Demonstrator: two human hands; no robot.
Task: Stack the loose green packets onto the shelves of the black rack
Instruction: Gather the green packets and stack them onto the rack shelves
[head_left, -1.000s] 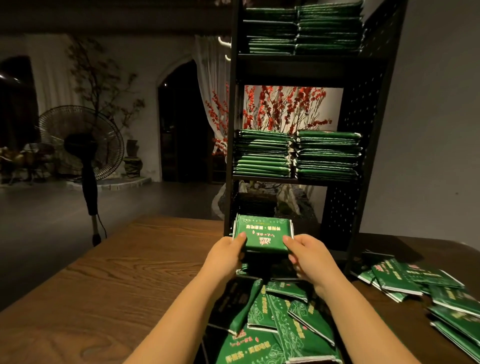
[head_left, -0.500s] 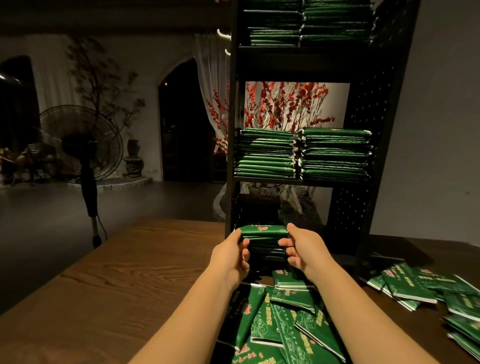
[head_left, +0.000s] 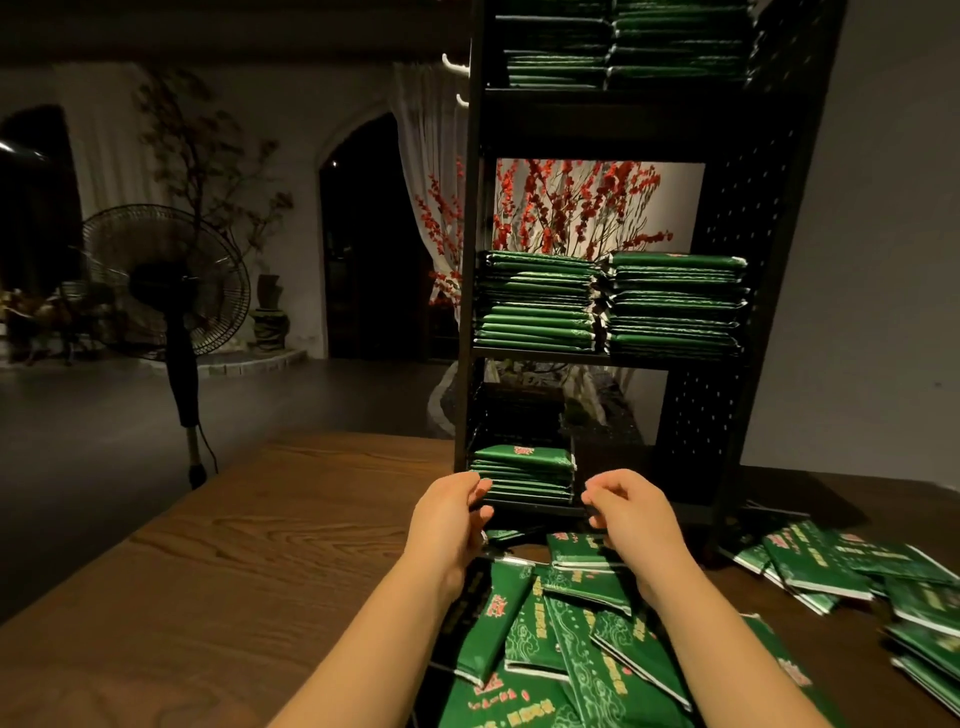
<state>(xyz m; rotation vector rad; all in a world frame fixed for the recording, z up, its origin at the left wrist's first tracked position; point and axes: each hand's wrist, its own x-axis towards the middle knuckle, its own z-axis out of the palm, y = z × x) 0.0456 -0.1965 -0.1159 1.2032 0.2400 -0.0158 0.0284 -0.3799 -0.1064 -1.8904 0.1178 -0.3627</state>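
Note:
The black rack (head_left: 727, 364) stands on the wooden table (head_left: 260, 571). Its bottom shelf holds a short stack of green packets (head_left: 522, 475) on the left side. My left hand (head_left: 452, 519) hovers just in front of that stack's left edge, fingers curled and holding nothing. My right hand (head_left: 631, 512) floats a little to the right of the stack, also curled and holding nothing. Loose green packets (head_left: 561, 634) lie in a heap under my forearms. The middle shelf carries two tall stacks (head_left: 613, 306), and the top shelf two more (head_left: 623, 41).
More loose packets (head_left: 841, 566) are spread on the table right of the rack. A standing fan (head_left: 166, 291) is on the floor to the left, past the table edge. Red blossom branches (head_left: 566, 208) show behind the rack. A grey wall is on the right.
Both hands carried a green packet forward, laid it on the bottom-shelf stack, then let go and drew back slightly. The view has moved closer to the rack.

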